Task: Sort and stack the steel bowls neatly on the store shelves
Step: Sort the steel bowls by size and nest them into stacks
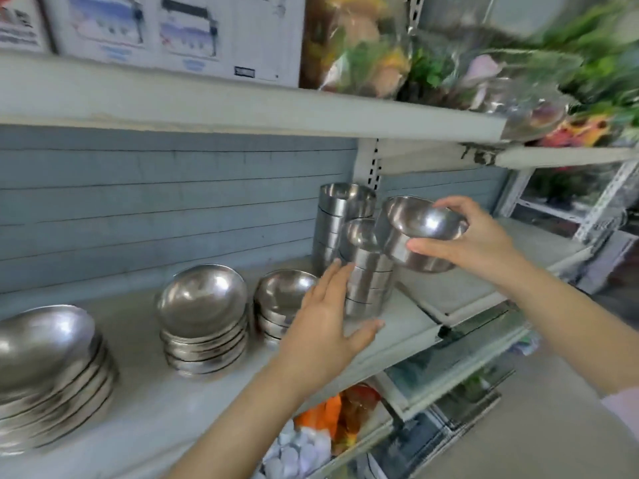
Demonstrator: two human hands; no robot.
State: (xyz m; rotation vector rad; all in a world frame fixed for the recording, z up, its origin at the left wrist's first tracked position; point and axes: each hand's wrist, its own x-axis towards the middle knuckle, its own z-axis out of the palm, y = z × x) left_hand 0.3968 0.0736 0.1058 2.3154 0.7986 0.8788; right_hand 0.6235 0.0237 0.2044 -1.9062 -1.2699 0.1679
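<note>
I see the grey shelf (166, 402) with a blue slatted back panel (155, 202) behind it. The upper shelf (242, 108) overhangs it, carrying printed boxes (179, 32) and wrapped flowers (397, 57).

I count five stacks of steel bowls on the shelf:
- the widest stack (45, 357) at far left
- a medium stack (204, 316)
- a smaller stack (280, 299)
- a tall stack (340, 212) at the back
- a short stack (368, 274) just before it

The left hand (328, 326), with fingers straight and spread, reaches the short stack's side. The right hand (473, 236) grips the held bowls (420, 233), seemingly two, tilted just right of the short stack.
</note>
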